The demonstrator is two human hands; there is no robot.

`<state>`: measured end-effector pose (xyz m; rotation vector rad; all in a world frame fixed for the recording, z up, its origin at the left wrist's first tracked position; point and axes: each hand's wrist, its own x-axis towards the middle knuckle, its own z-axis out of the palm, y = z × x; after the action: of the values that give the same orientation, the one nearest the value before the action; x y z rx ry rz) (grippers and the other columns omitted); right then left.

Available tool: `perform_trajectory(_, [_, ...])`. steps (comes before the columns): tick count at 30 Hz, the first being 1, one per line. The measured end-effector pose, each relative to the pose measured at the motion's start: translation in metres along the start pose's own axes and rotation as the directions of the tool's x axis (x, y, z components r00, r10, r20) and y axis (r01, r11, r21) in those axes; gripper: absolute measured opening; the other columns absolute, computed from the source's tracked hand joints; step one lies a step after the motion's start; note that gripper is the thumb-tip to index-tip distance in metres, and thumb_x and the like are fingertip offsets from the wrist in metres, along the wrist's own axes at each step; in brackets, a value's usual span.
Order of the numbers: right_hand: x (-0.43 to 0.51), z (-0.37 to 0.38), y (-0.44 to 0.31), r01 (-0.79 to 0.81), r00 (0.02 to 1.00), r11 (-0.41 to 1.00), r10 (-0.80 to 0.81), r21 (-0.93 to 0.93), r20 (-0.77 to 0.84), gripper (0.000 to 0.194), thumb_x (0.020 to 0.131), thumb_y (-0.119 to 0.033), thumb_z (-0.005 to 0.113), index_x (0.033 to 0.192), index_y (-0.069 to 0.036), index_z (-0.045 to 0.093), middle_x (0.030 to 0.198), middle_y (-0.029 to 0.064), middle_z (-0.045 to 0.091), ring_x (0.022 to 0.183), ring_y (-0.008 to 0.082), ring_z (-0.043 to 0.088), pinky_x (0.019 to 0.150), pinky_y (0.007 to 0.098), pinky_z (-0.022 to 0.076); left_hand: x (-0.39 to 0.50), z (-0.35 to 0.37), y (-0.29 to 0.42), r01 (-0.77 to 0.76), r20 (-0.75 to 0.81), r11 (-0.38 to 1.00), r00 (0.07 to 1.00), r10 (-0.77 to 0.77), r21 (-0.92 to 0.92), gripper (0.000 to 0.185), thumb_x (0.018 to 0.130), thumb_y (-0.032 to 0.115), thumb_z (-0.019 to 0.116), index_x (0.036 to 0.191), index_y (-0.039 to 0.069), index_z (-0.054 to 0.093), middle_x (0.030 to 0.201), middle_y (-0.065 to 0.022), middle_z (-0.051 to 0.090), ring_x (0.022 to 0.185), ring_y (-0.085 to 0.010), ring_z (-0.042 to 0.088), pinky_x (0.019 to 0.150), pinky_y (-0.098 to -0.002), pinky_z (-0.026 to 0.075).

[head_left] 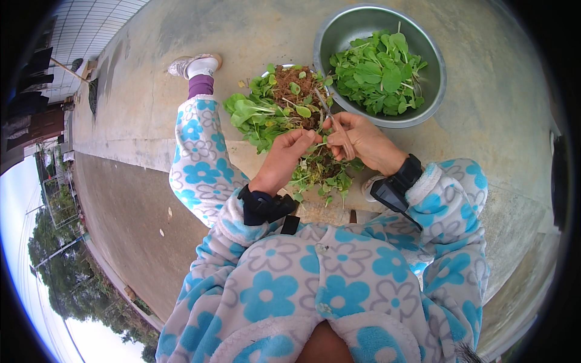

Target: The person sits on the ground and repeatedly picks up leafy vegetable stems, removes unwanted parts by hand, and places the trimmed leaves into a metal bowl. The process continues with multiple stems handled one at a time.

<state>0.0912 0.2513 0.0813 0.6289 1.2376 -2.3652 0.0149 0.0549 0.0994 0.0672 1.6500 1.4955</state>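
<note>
My right hand [370, 140] holds a pair of scissors [338, 127] with pinkish handles, the blades pointing up and left over the pile. Close beside it, my left hand [290, 152] pinches a small leafy green [323, 140] between thumb and forefinger; most of it is hidden by the fingers. Beneath both hands lie uprooted leafy greens [258, 115] and brown, soil-like root matter [295, 84], heaped on a pale-rimmed container that is mostly covered. Loose trimmings [324, 179] lie nearer my body. Picked green leaves [381, 72] fill part of a large metal basin [438, 90] at the upper right.
My outstretched leg [199, 159] borders the pile on the left. Concrete floor [254, 27] surrounds the basin, with a darker, apparently lower strip [136, 208] to the left. A broom [93, 97] leans near the tiled wall [100, 22]. Black wrist devices [261, 206] sit on both my wrists.
</note>
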Motion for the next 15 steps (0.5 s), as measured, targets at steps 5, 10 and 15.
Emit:
perform_trajectory(5, [0.000, 0.000, -0.001, 0.045, 0.999, 0.998, -0.045, -0.034, -0.007, 0.029, 0.088, -0.005, 0.067, 0.116, -0.001, 0.057, 0.079, 0.0043, 0.062, 0.061, 0.0111, 0.060, 0.055, 0.0240, 0.0498, -0.002, -0.005, 0.006, -0.020, 0.113, 0.990, 0.994, 0.004, 0.140, 0.017, 0.096, 0.018, 0.066, 0.100, 0.002, 0.069, 0.088, 0.0037, 0.064, 0.084, -0.0047, 0.054, 0.079, -0.0231, 0.043])
perform_trajectory(10, [-0.001, 0.001, -0.002, 0.089, 0.993, 0.994, -0.093, -0.056, -0.076, 0.035, 0.086, -0.004, 0.067, 0.119, -0.001, 0.057, 0.079, 0.0042, 0.063, 0.061, 0.0112, 0.059, 0.055, 0.0243, 0.0487, -0.005, -0.003, 0.007, -0.032, 0.120, 0.964, 0.993, 0.000, 0.265, 0.013, 0.093, 0.015, 0.068, 0.096, 0.003, 0.070, 0.086, 0.0032, 0.064, 0.082, -0.0051, 0.054, 0.077, -0.0236, 0.044])
perform_trajectory(15, [0.014, -0.021, -0.021, 0.265, 0.886, 0.941, -0.323, -0.209, -0.332, 0.022, 0.096, -0.011, 0.062, 0.116, -0.003, 0.061, 0.077, 0.0024, 0.063, 0.054, 0.0089, 0.054, 0.048, 0.0238, 0.0426, -0.008, -0.011, -0.006, -0.027, 0.195, 0.917, 0.979, -0.056, 0.397, 0.014, 0.090, 0.012, 0.069, 0.097, 0.000, 0.070, 0.086, 0.0000, 0.065, 0.081, -0.0062, 0.055, 0.073, -0.0248, 0.046])
